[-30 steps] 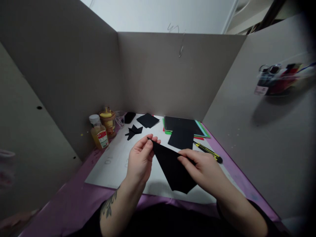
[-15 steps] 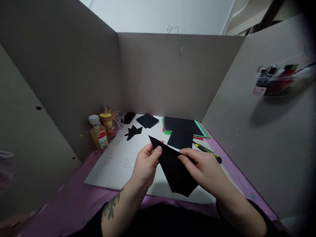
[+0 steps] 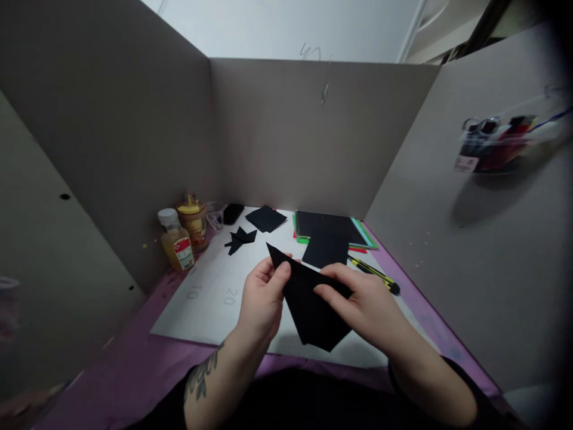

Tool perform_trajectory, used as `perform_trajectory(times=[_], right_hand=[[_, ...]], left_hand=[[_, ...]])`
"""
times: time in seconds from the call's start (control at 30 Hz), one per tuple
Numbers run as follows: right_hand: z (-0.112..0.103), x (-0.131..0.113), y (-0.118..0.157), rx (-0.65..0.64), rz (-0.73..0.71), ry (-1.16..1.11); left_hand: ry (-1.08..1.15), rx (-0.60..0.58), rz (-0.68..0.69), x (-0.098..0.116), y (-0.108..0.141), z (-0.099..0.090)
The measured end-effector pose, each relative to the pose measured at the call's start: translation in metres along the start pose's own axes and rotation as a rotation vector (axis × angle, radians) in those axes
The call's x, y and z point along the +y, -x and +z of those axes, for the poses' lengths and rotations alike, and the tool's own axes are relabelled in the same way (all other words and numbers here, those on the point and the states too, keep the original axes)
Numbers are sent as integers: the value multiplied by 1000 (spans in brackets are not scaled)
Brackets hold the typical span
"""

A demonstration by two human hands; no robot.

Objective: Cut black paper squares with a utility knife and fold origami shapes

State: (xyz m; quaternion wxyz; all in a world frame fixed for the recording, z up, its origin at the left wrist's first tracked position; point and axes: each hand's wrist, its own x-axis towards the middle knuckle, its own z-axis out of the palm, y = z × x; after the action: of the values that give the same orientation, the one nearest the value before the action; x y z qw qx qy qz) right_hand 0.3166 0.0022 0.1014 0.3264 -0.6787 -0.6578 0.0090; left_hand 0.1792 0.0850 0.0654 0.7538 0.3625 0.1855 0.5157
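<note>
A folded piece of black paper (image 3: 308,310) is held above the white board, its sharp tip pointing up and left. My left hand (image 3: 267,292) pinches its left edge near the tip, thumb on top. The thumb and fingers of my right hand (image 3: 353,292) close on the paper's upper right edge. Behind the hands lies a black paper square (image 3: 326,251). A folded black paper shape (image 3: 240,239) with several points rests on the board to the left.
Black sheets (image 3: 266,219) and a stack of coloured paper (image 3: 324,227) lie at the back. A yellow-black cutter (image 3: 373,273) is at right. A bottle (image 3: 176,242), a jar (image 3: 193,221) and a clear cup (image 3: 215,215) stand left. Grey panels surround the table; a holder (image 3: 492,149) hangs right.
The lower end of the black paper has moved slightly up and left. My right hand has shifted a little to the left along with it, still gripping the edge.
</note>
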Motion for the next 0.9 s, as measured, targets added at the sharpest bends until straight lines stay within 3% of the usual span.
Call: perform_trajectory(times=[0.9], right_hand=[[0, 2, 0, -55, -22, -60]], left_hand=[[40, 48, 0, 1, 0, 4]])
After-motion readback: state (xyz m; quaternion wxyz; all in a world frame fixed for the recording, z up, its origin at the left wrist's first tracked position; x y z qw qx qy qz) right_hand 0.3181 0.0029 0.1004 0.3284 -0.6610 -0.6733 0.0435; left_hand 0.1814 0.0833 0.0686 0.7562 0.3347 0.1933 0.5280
